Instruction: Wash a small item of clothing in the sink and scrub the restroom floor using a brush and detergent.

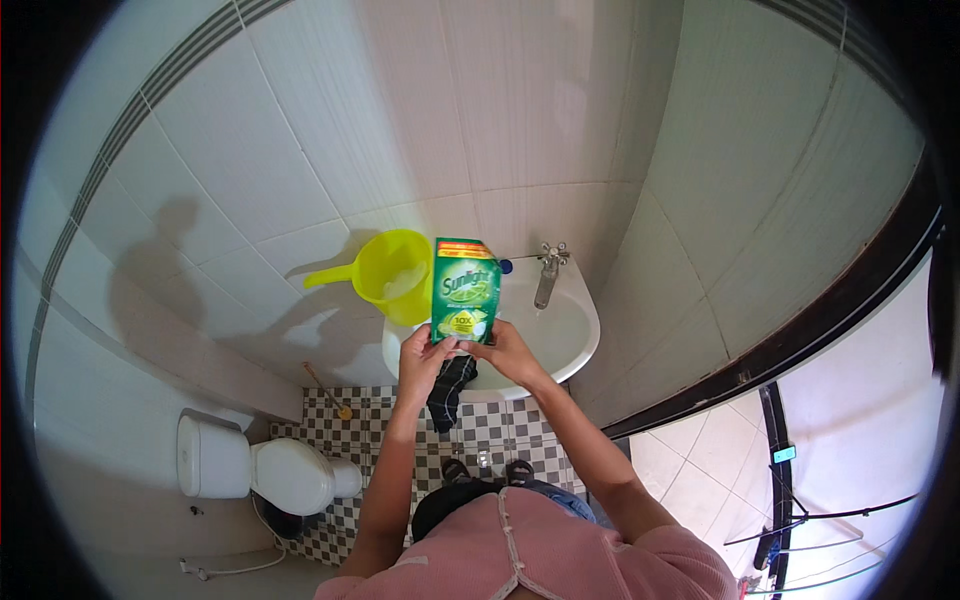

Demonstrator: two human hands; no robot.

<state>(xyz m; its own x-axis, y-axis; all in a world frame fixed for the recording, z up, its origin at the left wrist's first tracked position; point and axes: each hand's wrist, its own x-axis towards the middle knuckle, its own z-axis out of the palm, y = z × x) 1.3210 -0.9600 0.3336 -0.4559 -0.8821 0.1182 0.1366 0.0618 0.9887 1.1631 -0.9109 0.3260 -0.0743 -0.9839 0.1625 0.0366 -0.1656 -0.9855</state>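
Between my two hands I hold a green Sunlight refill pouch (466, 289) by its lower end, its printed front turned up towards me. My left hand (426, 349) grips the lower left corner. On the lower right corner is my right hand (508, 351), the thumbs almost meeting at the bottom edge. The pouch is above the white washbasin (581, 341). Left of it, a lime-green plastic dipper (386, 277) with a handle stands at the basin's left side, something pale inside. Dark checked cloth (448, 394) hangs over the basin's front rim.
A metal tap (549, 277) rises at the basin's back right. Partly behind the pouch shows a small blue object (506, 266). A white toilet (292, 476) stands at the left, and a long-handled brush (343, 411) leans nearby. The doorway frame (675, 412) is on the right.
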